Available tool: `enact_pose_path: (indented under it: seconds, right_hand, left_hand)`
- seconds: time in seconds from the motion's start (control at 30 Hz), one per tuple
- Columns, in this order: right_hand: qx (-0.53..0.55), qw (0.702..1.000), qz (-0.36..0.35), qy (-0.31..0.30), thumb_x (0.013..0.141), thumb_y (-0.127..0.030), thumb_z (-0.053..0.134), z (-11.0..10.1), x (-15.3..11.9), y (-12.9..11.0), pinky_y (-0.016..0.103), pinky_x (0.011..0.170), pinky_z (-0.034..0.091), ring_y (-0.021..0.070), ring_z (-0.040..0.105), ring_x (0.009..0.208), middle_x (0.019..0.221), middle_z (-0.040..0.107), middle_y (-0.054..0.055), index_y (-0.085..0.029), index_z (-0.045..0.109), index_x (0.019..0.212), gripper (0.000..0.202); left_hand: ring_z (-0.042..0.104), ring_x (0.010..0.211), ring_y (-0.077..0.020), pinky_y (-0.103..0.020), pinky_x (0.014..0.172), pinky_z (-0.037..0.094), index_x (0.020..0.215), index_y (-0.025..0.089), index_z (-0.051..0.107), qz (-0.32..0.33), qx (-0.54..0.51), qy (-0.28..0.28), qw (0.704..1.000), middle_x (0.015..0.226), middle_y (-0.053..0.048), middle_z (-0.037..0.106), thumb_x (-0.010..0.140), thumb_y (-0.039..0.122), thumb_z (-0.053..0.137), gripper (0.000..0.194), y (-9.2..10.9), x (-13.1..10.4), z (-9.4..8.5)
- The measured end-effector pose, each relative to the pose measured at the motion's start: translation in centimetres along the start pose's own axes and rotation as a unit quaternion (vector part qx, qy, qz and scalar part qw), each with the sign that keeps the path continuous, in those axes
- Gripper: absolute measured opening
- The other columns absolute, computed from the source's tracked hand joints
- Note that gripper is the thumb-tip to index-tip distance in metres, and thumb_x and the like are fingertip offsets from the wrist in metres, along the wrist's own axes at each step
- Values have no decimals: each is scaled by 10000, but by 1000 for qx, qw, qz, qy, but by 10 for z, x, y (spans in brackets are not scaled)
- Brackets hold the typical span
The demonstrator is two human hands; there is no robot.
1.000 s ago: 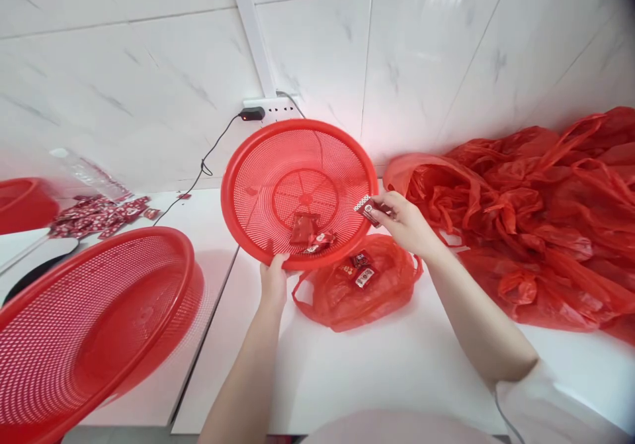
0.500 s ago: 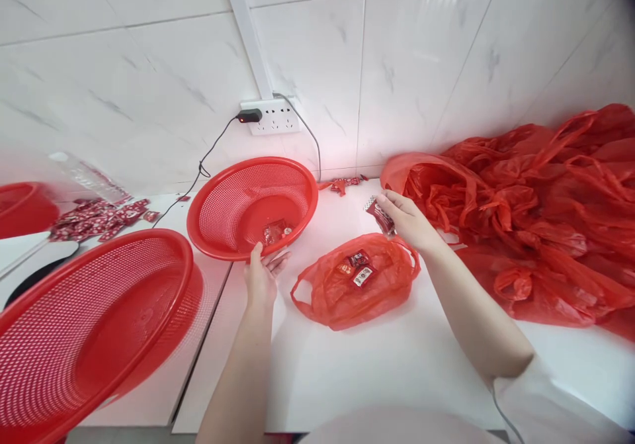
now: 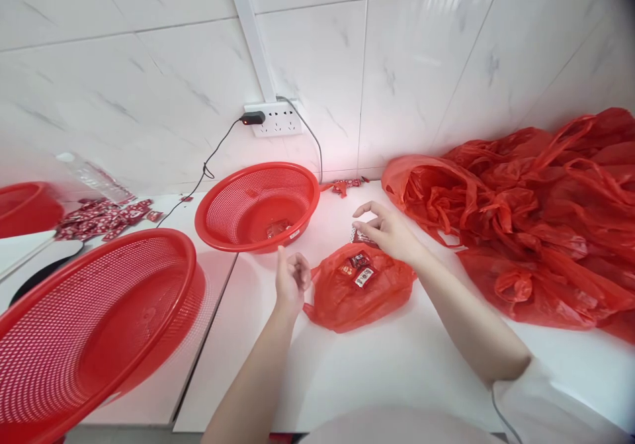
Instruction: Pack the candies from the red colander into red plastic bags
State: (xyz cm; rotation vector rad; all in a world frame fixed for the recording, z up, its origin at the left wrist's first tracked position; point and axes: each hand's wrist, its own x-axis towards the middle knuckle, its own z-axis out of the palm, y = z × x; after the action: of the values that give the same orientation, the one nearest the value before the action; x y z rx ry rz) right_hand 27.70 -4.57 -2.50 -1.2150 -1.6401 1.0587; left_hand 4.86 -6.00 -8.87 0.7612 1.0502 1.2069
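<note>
The red plastic bag [image 3: 360, 313] lies on the worktop [image 3: 397, 378] between the two hands, its long axis running left to right, far side tipped rightward. Inside, a white-labelled packet [image 3: 364, 277] slants from near left to far right; its print is too small to read. The left hand [image 3: 292, 278] curls by the left handle, grip unclear. The right hand [image 3: 380, 229] is loosely parted above a dotted-edged packet [image 3: 364, 237].
</note>
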Motion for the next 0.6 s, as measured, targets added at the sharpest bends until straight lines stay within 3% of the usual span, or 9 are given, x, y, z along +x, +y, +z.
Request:
enact_pose_path:
  seconds: [0.13, 0.2, 0.43, 0.6]
  right_hand:
    - [-92, 985, -48, -135, 934, -423, 474, 18, -8, -3, 217, 512, 357, 108, 437, 467, 545, 529, -83, -247, 511, 1081, 232]
    - [-122, 971, -64, -194, 964, -404, 422, 28, -11, -5, 231, 555, 386, 122, 488, 509, 580, 562, -68, -267, 518, 1082, 205]
    - [-116, 963, -48, -237, 997, -471, 315, 35, -14, -8, 248, 569, 429, 126, 527, 492, 580, 544, -67, -255, 492, 1108, 300]
    - [-119, 962, -34, -242, 980, -540, 321, 32, -15, -11, 271, 584, 454, 139, 557, 491, 565, 559, -60, -248, 498, 1098, 362]
  left_hand:
    - [506, 346, -112, -215, 342, 339, 752, 157, 607, 9, 167, -206, 964, 528, -13, 582, 777, 706, 527, 555, -8, -15, 9]
    - [531, 365, -113, -222, 371, 369, 799, 165, 594, 6, 194, -250, 949, 569, -8, 599, 824, 633, 535, 473, -12, -19, 12]
    - [336, 384, -56, -204, 380, 241, 631, 184, 469, 47, 243, -230, 941, 473, 58, 411, 853, 593, 528, 469, -16, -20, 11]
    - [330, 391, -49, -196, 387, 261, 688, 179, 486, 60, 252, -233, 937, 491, 71, 426, 855, 589, 528, 444, -18, -19, 7]
